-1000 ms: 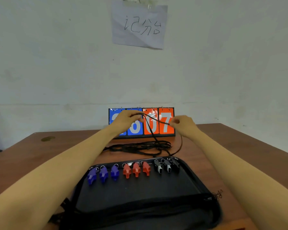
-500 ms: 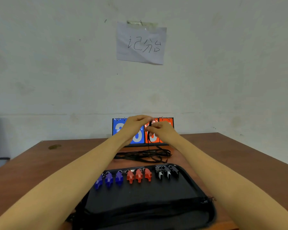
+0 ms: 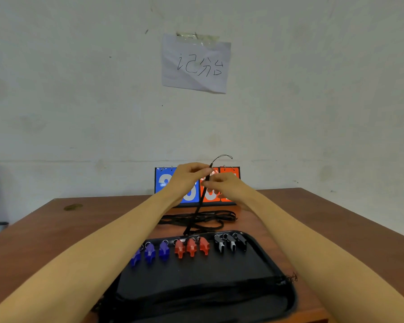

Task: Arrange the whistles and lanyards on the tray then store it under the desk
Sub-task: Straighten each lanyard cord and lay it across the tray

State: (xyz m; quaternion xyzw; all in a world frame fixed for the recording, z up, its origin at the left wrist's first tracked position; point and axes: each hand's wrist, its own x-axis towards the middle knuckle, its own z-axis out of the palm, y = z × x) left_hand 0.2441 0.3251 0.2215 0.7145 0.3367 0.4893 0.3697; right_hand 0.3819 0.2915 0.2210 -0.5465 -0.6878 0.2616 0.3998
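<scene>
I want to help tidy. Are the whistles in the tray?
In the tray: nine whistles lie in a row at its far edge, three blue, three red, three black.

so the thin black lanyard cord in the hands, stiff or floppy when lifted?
Probably floppy: the thin black lanyard cord hangs slack below the left hand and right hand pinching it. Its thin tip arcs upward, so likely slightly springy.

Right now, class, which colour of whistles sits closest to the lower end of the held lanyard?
The red whistles, the middle trio in the row: the lanyard dangles down toward them, with blue whistles left and black whistles right.
</scene>
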